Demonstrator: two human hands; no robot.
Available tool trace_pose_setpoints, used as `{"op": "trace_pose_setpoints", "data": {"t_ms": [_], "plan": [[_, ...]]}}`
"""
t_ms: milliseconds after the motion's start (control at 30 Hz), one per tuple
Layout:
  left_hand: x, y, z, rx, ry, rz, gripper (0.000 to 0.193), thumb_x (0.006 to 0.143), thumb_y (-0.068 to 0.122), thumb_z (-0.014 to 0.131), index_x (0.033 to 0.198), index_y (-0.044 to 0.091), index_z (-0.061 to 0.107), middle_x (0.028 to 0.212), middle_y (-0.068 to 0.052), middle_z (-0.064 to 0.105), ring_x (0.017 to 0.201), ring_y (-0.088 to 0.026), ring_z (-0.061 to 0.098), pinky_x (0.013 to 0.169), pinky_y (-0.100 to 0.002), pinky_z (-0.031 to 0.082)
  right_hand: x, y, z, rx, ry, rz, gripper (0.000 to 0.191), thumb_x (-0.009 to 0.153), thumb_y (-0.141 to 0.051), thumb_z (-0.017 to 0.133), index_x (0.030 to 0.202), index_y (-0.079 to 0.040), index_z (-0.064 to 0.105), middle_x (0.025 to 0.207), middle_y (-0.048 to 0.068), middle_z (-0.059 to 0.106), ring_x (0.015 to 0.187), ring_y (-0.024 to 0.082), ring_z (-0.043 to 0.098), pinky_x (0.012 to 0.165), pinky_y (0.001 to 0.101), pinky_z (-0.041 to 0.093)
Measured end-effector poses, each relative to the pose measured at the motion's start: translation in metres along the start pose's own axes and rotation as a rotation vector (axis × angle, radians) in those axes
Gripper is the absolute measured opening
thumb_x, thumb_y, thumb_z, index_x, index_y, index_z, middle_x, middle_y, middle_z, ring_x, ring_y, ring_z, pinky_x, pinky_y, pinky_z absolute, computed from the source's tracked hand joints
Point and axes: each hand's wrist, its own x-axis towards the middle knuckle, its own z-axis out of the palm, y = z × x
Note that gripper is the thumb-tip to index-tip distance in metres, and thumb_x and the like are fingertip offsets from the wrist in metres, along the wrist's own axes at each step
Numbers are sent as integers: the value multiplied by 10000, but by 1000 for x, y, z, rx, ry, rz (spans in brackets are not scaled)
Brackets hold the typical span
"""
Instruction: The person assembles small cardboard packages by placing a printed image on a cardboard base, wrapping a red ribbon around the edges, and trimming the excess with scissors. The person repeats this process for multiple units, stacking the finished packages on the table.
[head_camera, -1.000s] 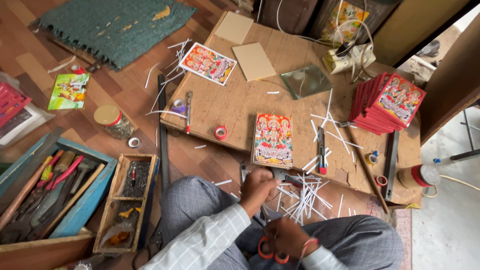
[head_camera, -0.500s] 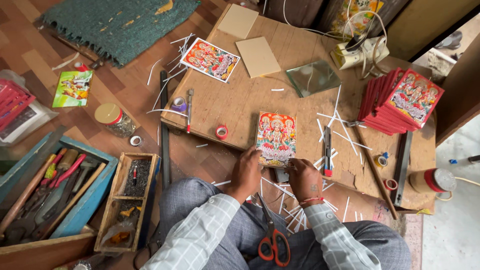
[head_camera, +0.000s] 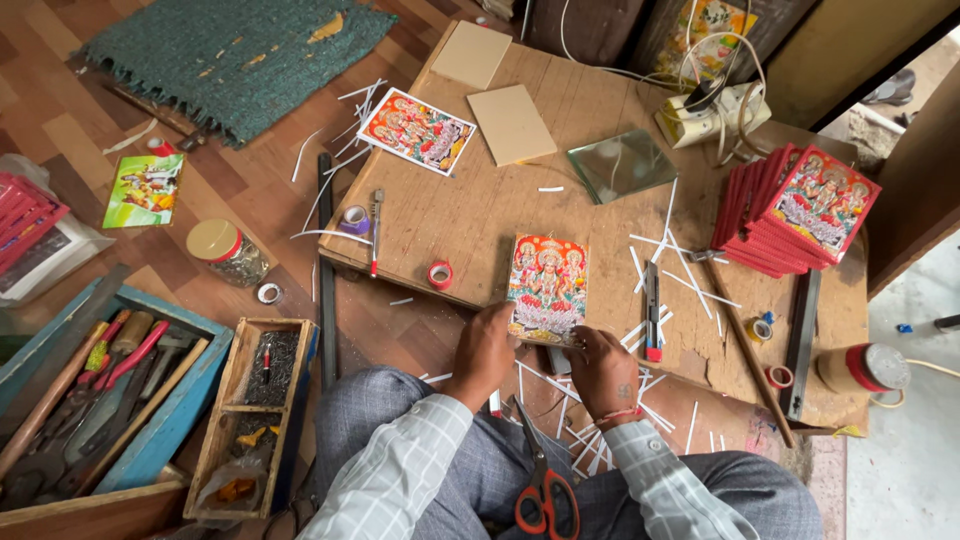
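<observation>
Both my hands steady a colourful print at the counter's near edge.

My left hand (head_camera: 487, 350) and right hand (head_camera: 602, 365) grasp the print's (head_camera: 547, 285) bottom corners, pinning it flat on the counter (head_camera: 470, 215). Scissors (head_camera: 541, 490) rest on my lap, a knife (head_camera: 652, 320) just right, both within reach; the print stack (head_camera: 800, 205) sits well apart.

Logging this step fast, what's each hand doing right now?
Left hand: closed on the near left corner of the colourful picture print.
Right hand: fingers on the print's near right edge, gripping it.
</observation>
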Motion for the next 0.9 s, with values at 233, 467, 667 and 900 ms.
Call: {"op": "trace_pose_setpoints", "data": {"t_ms": [233,467,667,900], "plan": [[1,0,-11,-6,-36,-5,384,719,-72,743,1093,-70,662,1150,-251,679,1071,-442,641,927,-470,523,-1,-2,6,39,-9,2,252,783,-165,797,1024,-93,779,977,113,746,820,305,734,721,400,582],[4,2,-20,-41,-73,-49,371,710,-69,749,1070,-52,660,1130,-223,672,1068,-433,639,916,-470,522,-4,-7,10,46,21,-33,188,816,-162,787,990,-92,795,1004,102,738,835,289,733,734,388,583],[1,6,-25,-28,-85,-21,369,710,-80,739,1063,-61,635,1272,-276,613,1116,-461,607,929,-481,509,-11,-10,11,24,53,-42,219,760,-130,805,969,-66,796,1198,157,713,855,308,729,741,407,574],[0,1,-22,-66,-84,-4,372,739,-83,722,1098,-54,628,1342,-270,615,1214,-455,597,1019,-467,504,-14,2,23,20,124,-92,198,815,-146,803,1000,-74,798,1165,123,750,962,301,736,829,390,590]]}}
